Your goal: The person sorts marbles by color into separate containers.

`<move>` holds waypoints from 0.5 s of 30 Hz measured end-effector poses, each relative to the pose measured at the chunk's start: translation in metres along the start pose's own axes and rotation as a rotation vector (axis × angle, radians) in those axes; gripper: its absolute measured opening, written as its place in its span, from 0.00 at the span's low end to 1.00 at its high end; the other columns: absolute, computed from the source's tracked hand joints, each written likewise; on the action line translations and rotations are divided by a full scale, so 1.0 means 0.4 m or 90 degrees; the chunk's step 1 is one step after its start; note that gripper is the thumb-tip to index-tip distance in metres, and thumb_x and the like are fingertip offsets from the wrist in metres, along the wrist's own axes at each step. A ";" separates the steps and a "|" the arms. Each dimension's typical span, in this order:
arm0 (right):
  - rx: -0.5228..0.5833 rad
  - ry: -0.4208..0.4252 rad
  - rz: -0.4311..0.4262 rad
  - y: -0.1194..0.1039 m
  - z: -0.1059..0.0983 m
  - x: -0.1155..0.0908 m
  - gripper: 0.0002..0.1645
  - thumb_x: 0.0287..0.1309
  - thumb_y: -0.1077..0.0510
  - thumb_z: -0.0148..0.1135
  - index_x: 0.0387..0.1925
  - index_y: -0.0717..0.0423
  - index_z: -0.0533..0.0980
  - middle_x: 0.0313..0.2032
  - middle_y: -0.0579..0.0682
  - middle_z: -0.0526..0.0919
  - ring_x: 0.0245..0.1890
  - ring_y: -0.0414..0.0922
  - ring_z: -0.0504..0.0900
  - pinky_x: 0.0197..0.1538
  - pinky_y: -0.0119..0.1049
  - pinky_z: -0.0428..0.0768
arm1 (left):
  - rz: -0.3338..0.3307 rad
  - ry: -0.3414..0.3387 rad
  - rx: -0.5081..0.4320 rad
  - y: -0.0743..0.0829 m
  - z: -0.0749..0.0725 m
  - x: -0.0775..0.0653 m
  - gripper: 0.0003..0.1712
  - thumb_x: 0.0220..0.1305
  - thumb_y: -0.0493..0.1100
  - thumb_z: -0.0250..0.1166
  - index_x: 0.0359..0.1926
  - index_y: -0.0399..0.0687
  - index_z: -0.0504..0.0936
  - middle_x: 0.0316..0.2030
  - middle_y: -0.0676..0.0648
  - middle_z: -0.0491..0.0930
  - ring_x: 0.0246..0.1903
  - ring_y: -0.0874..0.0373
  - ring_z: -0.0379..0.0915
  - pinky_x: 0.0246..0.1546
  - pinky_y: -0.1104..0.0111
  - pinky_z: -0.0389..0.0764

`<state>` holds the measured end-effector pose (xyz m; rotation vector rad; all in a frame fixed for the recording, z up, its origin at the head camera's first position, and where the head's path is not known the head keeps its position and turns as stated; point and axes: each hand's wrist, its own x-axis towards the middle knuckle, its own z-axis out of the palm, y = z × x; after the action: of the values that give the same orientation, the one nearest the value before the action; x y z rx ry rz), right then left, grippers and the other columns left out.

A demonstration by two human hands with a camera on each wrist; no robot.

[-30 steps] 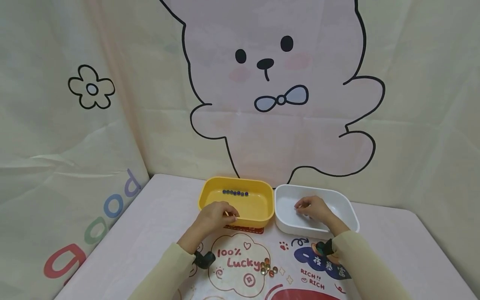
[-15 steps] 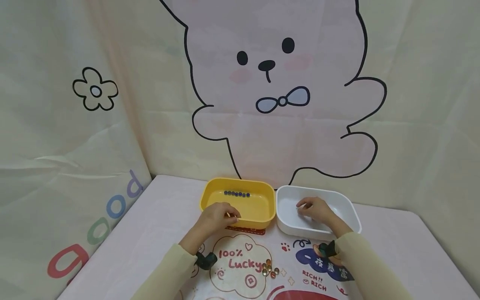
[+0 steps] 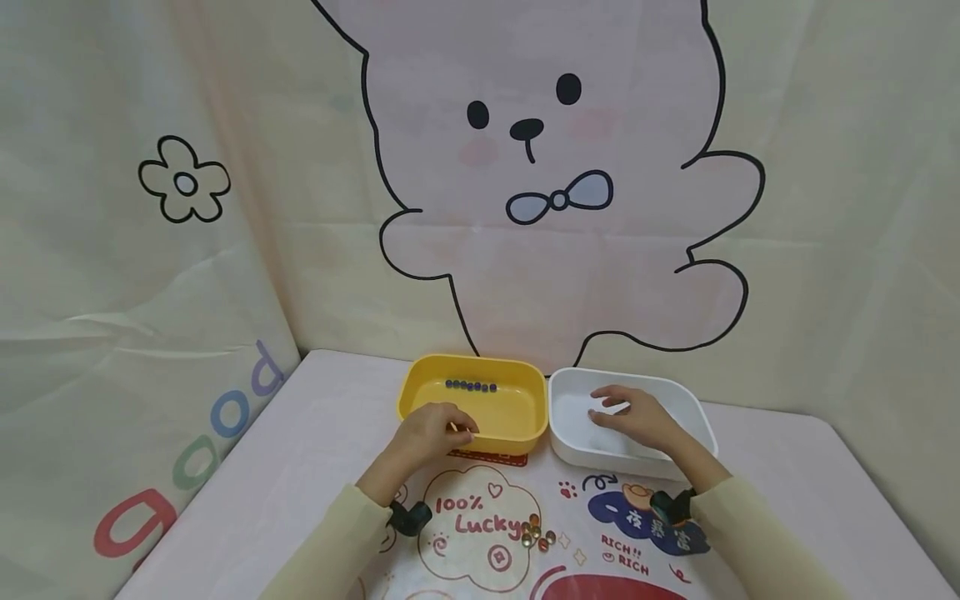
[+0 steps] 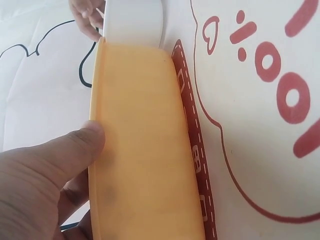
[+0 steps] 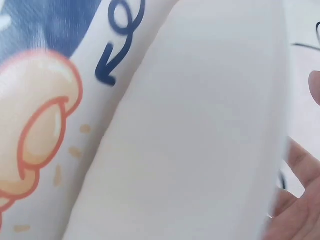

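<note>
My left hand [image 3: 433, 429] grips the near rim of a yellow tray [image 3: 510, 425], thumb [image 4: 92, 142] on the outside and fingers behind the rim. Inside that tray, several small dark blue beads [image 3: 471, 386] lie in a row toward the back. My right hand [image 3: 636, 414] is over the white tray [image 3: 690, 417], its thumb and fingers spread apart with nothing visible between them. In the right wrist view, the white tray's wall [image 5: 190, 130] hides part of the right hand [image 5: 300, 210].
Several amber and greenish glass marbles [image 3: 536, 533] lie in a cluster on the printed mat [image 3: 480, 571] in front of the trays. Both trays stand side by side near the back wall [image 3: 645, 292], which carries a bear drawing.
The right hand's thumb and fingers have parted from a pinched pose, and its forearm has swung a little to the right. My left hand stays at the yellow tray's rim.
</note>
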<state>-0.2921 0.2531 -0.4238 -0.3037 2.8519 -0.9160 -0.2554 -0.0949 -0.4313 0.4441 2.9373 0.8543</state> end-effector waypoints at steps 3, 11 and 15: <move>0.009 0.004 -0.021 -0.019 -0.007 -0.030 0.31 0.56 0.44 0.65 0.58 0.53 0.73 0.54 0.63 0.78 0.48 0.57 0.81 0.44 0.49 0.82 | 0.002 -0.001 0.003 0.001 -0.002 -0.001 0.07 0.59 0.50 0.68 0.38 0.59 0.87 0.31 0.60 0.79 0.32 0.63 0.71 0.35 0.72 0.75; 0.036 0.052 -0.086 -0.040 -0.009 -0.095 0.27 0.55 0.46 0.66 0.55 0.51 0.76 0.52 0.60 0.80 0.45 0.53 0.82 0.42 0.46 0.83 | 0.007 -0.006 0.006 -0.001 -0.003 0.000 0.07 0.60 0.50 0.68 0.38 0.58 0.87 0.30 0.59 0.79 0.32 0.63 0.71 0.35 0.72 0.75; 0.064 0.091 -0.095 -0.056 -0.004 -0.130 0.26 0.54 0.48 0.67 0.54 0.51 0.77 0.50 0.58 0.82 0.43 0.50 0.81 0.39 0.40 0.83 | 0.007 -0.002 0.007 0.002 -0.004 0.003 0.06 0.60 0.50 0.68 0.37 0.59 0.88 0.31 0.59 0.80 0.32 0.63 0.71 0.36 0.72 0.75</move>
<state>-0.2386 0.2479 -0.4061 -0.4622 2.9314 -1.1480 -0.2564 -0.0946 -0.4295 0.4628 2.9409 0.8377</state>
